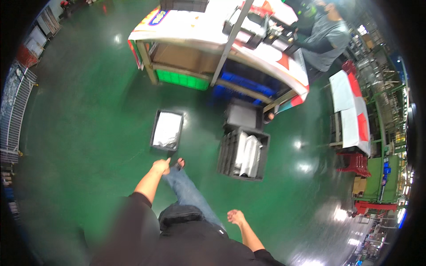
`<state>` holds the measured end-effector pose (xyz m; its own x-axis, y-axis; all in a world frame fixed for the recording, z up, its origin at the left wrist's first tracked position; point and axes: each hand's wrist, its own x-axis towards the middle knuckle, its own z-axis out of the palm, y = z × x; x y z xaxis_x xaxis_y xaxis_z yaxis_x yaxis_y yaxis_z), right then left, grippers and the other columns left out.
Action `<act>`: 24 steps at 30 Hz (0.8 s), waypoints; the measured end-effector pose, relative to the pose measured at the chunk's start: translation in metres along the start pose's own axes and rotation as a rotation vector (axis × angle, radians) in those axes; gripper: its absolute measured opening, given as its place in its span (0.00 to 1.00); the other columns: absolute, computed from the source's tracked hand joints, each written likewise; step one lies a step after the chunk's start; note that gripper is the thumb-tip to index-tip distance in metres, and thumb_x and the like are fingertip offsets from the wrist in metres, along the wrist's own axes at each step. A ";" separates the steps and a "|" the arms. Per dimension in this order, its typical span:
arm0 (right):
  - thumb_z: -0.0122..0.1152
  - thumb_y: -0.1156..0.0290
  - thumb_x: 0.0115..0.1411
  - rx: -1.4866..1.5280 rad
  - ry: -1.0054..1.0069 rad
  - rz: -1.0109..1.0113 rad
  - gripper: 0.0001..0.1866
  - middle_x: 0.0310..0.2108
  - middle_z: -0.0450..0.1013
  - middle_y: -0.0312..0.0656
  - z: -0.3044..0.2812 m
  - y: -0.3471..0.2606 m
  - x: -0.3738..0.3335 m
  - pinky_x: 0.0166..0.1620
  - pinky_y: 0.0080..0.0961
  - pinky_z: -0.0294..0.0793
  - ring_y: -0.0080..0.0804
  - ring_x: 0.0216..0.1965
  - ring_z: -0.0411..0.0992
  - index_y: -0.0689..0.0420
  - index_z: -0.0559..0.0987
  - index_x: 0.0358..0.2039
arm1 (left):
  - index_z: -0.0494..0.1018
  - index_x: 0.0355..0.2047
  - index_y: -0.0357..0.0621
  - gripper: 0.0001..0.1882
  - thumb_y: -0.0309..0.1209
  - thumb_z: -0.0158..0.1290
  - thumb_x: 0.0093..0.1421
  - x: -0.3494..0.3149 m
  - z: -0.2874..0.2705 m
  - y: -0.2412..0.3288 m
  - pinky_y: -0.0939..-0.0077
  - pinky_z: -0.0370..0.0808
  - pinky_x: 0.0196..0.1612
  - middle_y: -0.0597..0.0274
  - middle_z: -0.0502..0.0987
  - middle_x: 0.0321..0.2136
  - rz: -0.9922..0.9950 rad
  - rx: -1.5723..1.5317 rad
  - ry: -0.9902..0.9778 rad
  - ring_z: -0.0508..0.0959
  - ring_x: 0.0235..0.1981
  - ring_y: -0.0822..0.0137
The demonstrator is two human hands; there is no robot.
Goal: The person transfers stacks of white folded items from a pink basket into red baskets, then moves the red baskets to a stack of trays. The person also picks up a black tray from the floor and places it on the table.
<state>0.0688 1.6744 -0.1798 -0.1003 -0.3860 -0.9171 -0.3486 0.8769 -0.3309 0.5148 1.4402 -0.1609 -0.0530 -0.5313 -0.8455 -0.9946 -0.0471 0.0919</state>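
My left hand (161,166) hangs over the floor, its fingers curled in and nothing seen in them. Just ahead of it, a shallow dark bin (154,135) rests on the floor with a shiny silver-white sheet or bag (168,128) inside. Out to the right is my right hand (236,217), loosely closed with no object visible in it. Ahead of that hand stands a taller stack of dark grey crates (226,153); its top one holds several pale, silvery pieces (249,155) on edge. I cannot make out their kind.
A workbench (186,35) with a white-and-red cover spans the far side; green (182,80) and blue crates (248,79) sit under it. Another dark crate (243,116) lies behind the stack. A person (326,40) works at the bench's right end. A wire-mesh cart (17,111) stands far left.
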 end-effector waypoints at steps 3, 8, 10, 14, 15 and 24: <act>0.54 0.69 0.57 -0.172 0.057 -0.209 0.07 0.20 0.75 0.36 0.062 -0.065 0.064 0.21 0.24 0.69 0.25 0.19 0.72 0.57 0.78 0.32 | 0.55 0.64 0.51 0.41 0.29 0.50 0.46 0.073 -0.019 -0.031 0.60 0.75 0.46 0.49 0.78 0.41 0.109 0.078 0.092 0.78 0.43 0.52; 0.55 0.59 0.60 -0.373 -0.037 -0.409 0.14 0.22 0.76 0.36 0.173 -0.214 0.184 0.33 0.25 0.72 0.25 0.24 0.74 0.59 0.78 0.30 | 0.61 0.61 0.50 0.32 0.28 0.43 0.52 0.168 -0.037 -0.097 0.64 0.70 0.55 0.49 0.74 0.49 0.053 0.026 -0.091 0.73 0.52 0.53; 0.52 0.57 0.59 -0.320 -0.209 -0.319 0.17 0.34 0.77 0.50 0.207 -0.263 0.239 0.43 0.37 0.73 0.45 0.39 0.76 0.57 0.79 0.38 | 0.64 0.59 0.49 0.29 0.28 0.43 0.53 0.203 -0.025 -0.126 0.65 0.69 0.56 0.50 0.73 0.50 0.036 0.044 -0.135 0.73 0.53 0.54; 0.51 0.62 0.58 -0.486 -0.054 -0.494 0.13 0.37 0.77 0.49 0.262 -0.327 0.354 0.46 0.40 0.73 0.48 0.43 0.74 0.53 0.79 0.37 | 0.68 0.56 0.48 0.26 0.31 0.43 0.55 0.281 0.004 -0.185 0.64 0.69 0.56 0.50 0.74 0.49 -0.018 0.062 -0.179 0.73 0.52 0.54; 0.51 0.63 0.57 -0.543 -0.002 -0.469 0.12 0.38 0.77 0.49 0.273 -0.335 0.379 0.47 0.40 0.73 0.49 0.44 0.74 0.52 0.79 0.37 | 0.68 0.56 0.47 0.26 0.32 0.44 0.56 0.299 0.011 -0.199 0.64 0.69 0.56 0.50 0.74 0.49 -0.033 0.037 -0.201 0.73 0.51 0.54; 0.49 0.67 0.59 -0.829 0.338 -0.739 0.13 0.45 0.70 0.43 0.355 -0.387 0.540 0.46 0.42 0.72 0.47 0.46 0.70 0.49 0.76 0.43 | 0.69 0.53 0.42 0.20 0.30 0.45 0.60 0.331 0.009 -0.254 0.62 0.70 0.52 0.48 0.76 0.45 0.315 -0.262 0.083 0.75 0.46 0.51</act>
<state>0.4800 1.2284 -0.6262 0.1824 -0.8922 -0.4131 -0.9171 -0.0028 -0.3987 0.7495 1.2840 -0.4693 -0.3334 -0.6197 -0.7105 -0.8741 -0.0792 0.4793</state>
